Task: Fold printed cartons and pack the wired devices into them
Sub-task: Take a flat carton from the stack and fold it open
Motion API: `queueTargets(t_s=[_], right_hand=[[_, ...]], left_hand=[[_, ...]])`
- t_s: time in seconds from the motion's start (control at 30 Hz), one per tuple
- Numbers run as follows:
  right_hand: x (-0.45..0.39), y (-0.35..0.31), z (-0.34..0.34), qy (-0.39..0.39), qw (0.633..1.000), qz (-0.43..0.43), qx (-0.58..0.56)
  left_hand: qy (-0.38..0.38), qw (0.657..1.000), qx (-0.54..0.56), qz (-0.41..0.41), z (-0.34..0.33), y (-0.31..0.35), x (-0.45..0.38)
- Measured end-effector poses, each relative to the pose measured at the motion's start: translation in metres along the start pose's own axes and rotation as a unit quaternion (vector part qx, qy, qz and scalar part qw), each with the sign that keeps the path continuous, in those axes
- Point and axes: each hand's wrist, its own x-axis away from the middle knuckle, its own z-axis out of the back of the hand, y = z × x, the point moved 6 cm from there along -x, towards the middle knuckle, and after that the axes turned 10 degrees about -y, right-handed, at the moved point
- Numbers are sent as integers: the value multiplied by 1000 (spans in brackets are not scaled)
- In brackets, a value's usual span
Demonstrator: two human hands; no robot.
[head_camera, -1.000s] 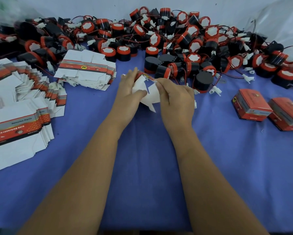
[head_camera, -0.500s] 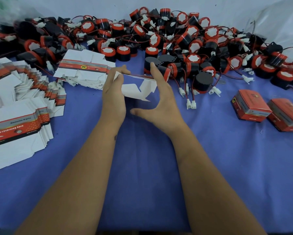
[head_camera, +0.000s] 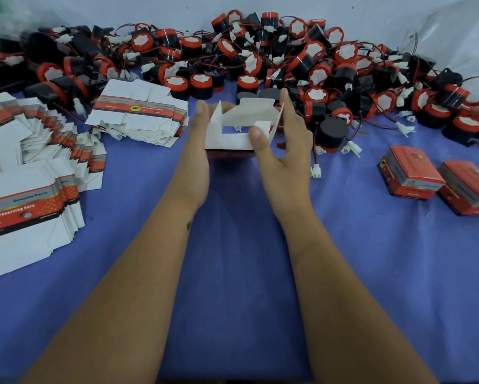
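Both grips, left hand (head_camera: 198, 151) and right hand (head_camera: 284, 151), clamp the carton (head_camera: 241, 124) sides, squaring it for folding flaps.

a half-formed carton (head_camera: 234, 128) was held above the blue worktop (head_camera: 232, 245) between the left hand (head_camera: 195, 156) and the right hand (head_camera: 284, 151), white inside facing the camera, its flaps standing open. flat carton blanks (head_camera: 138, 115), white with a red printed band, lay fanned in stacks to the left. round black-and-red wired devices (head_camera: 288, 65) were heaped along the far edge. two closed red cartons (head_camera: 438, 181) sat touching at the right.
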Motion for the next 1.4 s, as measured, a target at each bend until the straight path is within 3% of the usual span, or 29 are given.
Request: queueTargets(t_s=[0.23, 0.4, 0.53, 0.73, 0.97, 1.13, 1.4], right_hand=[[3, -4, -26, -110, 993, 30, -19], [2, -2, -22, -72, 993, 2, -90], [0, -1, -12, -32, 979, -37, -199], [1, 9, -15, -44, 949, -114, -290], [3, 3, -15, -38, 973, -63, -221], [2, 1, -14, -34, 977, -36, -206], [-1, 13, -16, -50, 953, -119, -275]], left_hand=[[113, 993, 39, 20, 16, -5, 1], [27, 992, 111, -46, 1, 5, -3], [-26, 998, 56, -19, -10, -1, 0], [8, 999, 43, 6, -11, -9, 2], [41, 997, -20, -61, -11, 2, 7], [23, 995, -45, -84, -14, 3, 8], [20, 999, 20, -27, -8, -10, 1]])
